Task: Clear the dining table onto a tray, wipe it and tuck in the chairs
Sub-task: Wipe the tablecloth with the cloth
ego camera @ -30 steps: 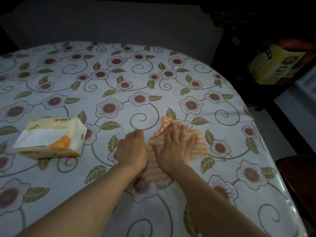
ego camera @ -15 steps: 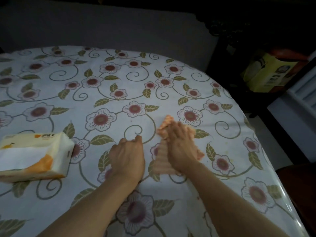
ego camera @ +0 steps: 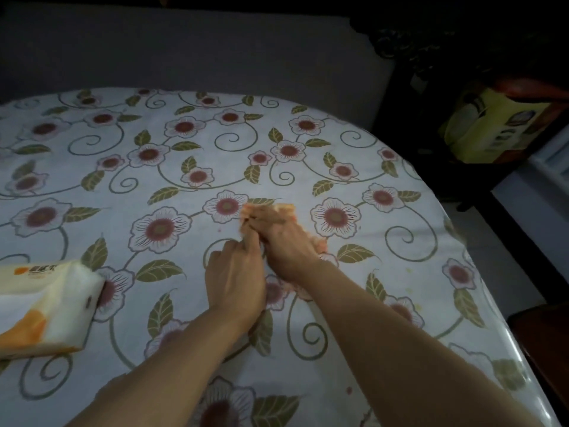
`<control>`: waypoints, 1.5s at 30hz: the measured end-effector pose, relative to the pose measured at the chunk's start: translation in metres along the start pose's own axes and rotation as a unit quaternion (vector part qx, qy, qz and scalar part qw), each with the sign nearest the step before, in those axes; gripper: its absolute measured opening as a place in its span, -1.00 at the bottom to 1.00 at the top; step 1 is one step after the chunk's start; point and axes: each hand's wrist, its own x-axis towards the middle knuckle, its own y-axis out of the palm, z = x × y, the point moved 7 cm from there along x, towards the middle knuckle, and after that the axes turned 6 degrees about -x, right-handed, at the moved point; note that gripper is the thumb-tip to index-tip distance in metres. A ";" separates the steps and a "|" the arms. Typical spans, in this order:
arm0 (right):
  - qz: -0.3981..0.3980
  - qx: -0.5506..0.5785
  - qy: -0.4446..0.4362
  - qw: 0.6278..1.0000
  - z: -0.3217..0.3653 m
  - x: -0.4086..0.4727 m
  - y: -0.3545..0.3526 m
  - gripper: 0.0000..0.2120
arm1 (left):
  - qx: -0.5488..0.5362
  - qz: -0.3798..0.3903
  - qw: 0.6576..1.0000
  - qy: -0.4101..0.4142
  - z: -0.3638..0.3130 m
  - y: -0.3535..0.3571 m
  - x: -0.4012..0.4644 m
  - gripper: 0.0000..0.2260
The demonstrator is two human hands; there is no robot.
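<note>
- R hand (ego camera: 284, 241) lay flat, palm down, fingers straight, pressing orange cloth (ego camera: 284, 208) onto table (ego camera: 400, 318) near its middle.
- Cloth mostly hidden under R hand; edges showed past fingertips & by wrist.
- L hand (ego camera: 235, 278) just beside R, knuckles up, fingers loosely bent; index touched cloth edge. Grip or not: can't tell, blurred.
- Tissue pack (ego camera: 46, 306) sat at left edge of view, well apart from hands.
- Yellow box (ego camera: 489, 124) off table, upper right.

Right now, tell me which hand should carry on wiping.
Right. The right hand already lies on the cloth mid-table. The left hand sits beside it on the tablecloth, touching only the cloth's edge.
</note>
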 end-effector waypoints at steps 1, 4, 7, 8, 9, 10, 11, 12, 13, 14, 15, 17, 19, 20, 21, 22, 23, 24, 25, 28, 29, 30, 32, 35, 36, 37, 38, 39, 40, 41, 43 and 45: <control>0.009 -0.008 -0.014 1.000 -0.003 0.003 0.002 -0.50 | 0.022 0.002 1.000 0.000 -0.001 0.001 -0.001 -0.73; 0.006 -0.058 0.056 0.997 -0.045 0.003 -0.002 -0.47 | 0.069 0.011 0.998 -0.001 -0.003 0.002 -0.002 -0.80; -0.045 -0.078 0.200 0.976 -0.117 -0.022 -0.033 -0.59 | 0.093 0.027 0.995 0.000 -0.010 0.004 -0.005 -0.86; -0.054 -0.087 0.239 0.966 -0.142 -0.037 -0.045 -0.61 | 0.100 0.031 0.995 -0.002 -0.012 0.005 -0.006 -0.87; -0.058 -0.093 0.274 0.956 -0.165 -0.055 -0.056 -0.61 | 0.104 0.033 0.994 -0.004 -0.013 0.006 -0.006 -0.87; -0.061 -0.092 0.309 0.945 -0.184 -0.072 -0.064 -0.61 | 0.104 0.033 0.994 -0.007 -0.012 0.005 -0.005 -0.87; -0.066 -0.092 0.346 0.932 -0.198 -0.089 -0.071 -0.64 | 0.102 0.034 0.994 -0.008 -0.012 0.005 -0.005 -0.87; -0.081 -0.082 0.378 0.919 -0.208 -0.103 -0.077 -0.67 | 0.098 0.036 0.994 -0.007 -0.012 0.004 -0.006 -0.87; -0.099 -0.065 0.407 0.906 -0.211 -0.116 -0.083 -0.70 | 0.093 0.038 0.995 -0.006 -0.013 0.004 -0.006 -0.87; -0.105 -0.047 0.424 0.898 -0.209 -0.124 -0.086 -0.72 | 0.087 0.041 0.995 -0.006 -0.014 0.004 -0.007 -0.87; -0.096 -0.019 0.431 0.897 -0.201 -0.128 -0.086 -0.74 | 0.081 0.045 0.996 -0.010 -0.015 0.003 -0.009 -0.85; -0.067 0.020 0.382 0.921 -0.165 -0.126 -0.082 -0.79 | 0.062 0.051 0.997 -0.019 -0.019 0.004 -0.016 -0.82; -0.060 0.021 0.303 0.951 -0.112 -0.120 -0.074 -0.84 | 0.031 0.045 0.999 0.000 -0.031 0.006 -0.030 -0.84; -0.049 0.034 0.252 0.966 -0.081 -0.117 -0.062 -0.85 | 0.016 0.037 0.999 0.021 -0.040 0.007 -0.040 -0.86; -0.042 0.030 0.190 0.980 -0.049 -0.116 -0.050 -0.85 | 0.004 0.027 0.999 0.038 -0.048 0.006 -0.050 -0.87; -0.034 0.013 0.145 0.989 -0.022 -0.118 -0.036 -0.83 | -0.001 0.020 0.999 0.041 -0.053 0.005 -0.060 -0.84; -0.046 0.006 0.124 0.991 0.000 -0.121 -0.028 -0.81 | -0.002 0.017 0.999 0.030 -0.053 0.004 -0.067 -0.80; -0.061 0.014 0.122 0.991 0.008 -0.125 -0.025 -0.77 | -0.004 0.015 1.000 0.016 -0.051 0.003 -0.072 -0.78; -0.070 0.020 0.116 0.991 0.010 -0.130 -0.027 -0.73 | -0.009 0.014 1.000 0.007 -0.048 0.001 -0.076 -0.79; -0.106 -0.011 0.144 0.984 -0.040 -0.153 -0.054 -0.81 | -0.016 0.019 1.000 0.008 -0.044 -0.001 -0.079 -0.84; -0.142 -0.013 0.202 0.969 -0.076 -0.168 -0.069 -0.85 | -0.014 0.025 1.000 0.009 -0.045 0.001 -0.078 -0.84; -0.164 -0.014 0.270 0.949 -0.117 -0.190 -0.081 -0.85 | -0.010 0.033 0.999 0.008 -0.047 0.003 -0.078 -0.81; -0.167 -0.041 0.377 0.910 -0.173 -0.231 -0.095 -0.85 | 0.017 0.048 0.999 0.009 -0.051 0.009 -0.079 -0.75; -0.131 -0.056 0.394 0.908 -0.185 -0.235 -0.088 -0.69 | 0.049 0.055 0.997 0.018 -0.052 0.014 -0.080 -0.73; -0.129 -0.062 0.373 0.917 -0.174 -0.224 -0.085 -0.64 | 0.052 0.054 0.997 0.020 -0.053 0.015 -0.081 -0.73; -0.128 -0.075 0.333 0.931 -0.158 -0.208 -0.081 -0.64 | 0.048 0.054 0.997 0.020 -0.053 0.015 -0.080 -0.75; -0.127 -0.056 0.288 0.947 -0.136 -0.191 -0.075 -0.66 | 0.043 0.054 0.997 0.020 -0.054 0.014 -0.080 -0.77; -0.103 -0.028 0.245 0.964 -0.111 -0.175 -0.066 -0.68 | 0.040 0.052 0.998 0.020 -0.055 0.012 -0.080 -0.78; -0.080 0.002 0.196 0.977 -0.083 -0.164 -0.052 -0.68 | 0.040 0.051 0.998 0.017 -0.056 0.011 -0.080 -0.80; -0.059 0.012 0.141 0.988 -0.054 -0.156 -0.038 -0.67 | 0.044 0.052 0.998 0.014 -0.056 0.010 -0.080 -0.80; -0.062 0.023 0.069 0.995 -0.013 -0.156 -0.029 -0.64 | 0.054 0.060 0.997 0.007 -0.056 0.009 -0.080 -0.78; -0.073 0.019 0.047 0.996 -0.019 -0.173 -0.031 -0.66 | 0.059 0.066 0.996 0.008 -0.056 0.007 -0.079 -0.77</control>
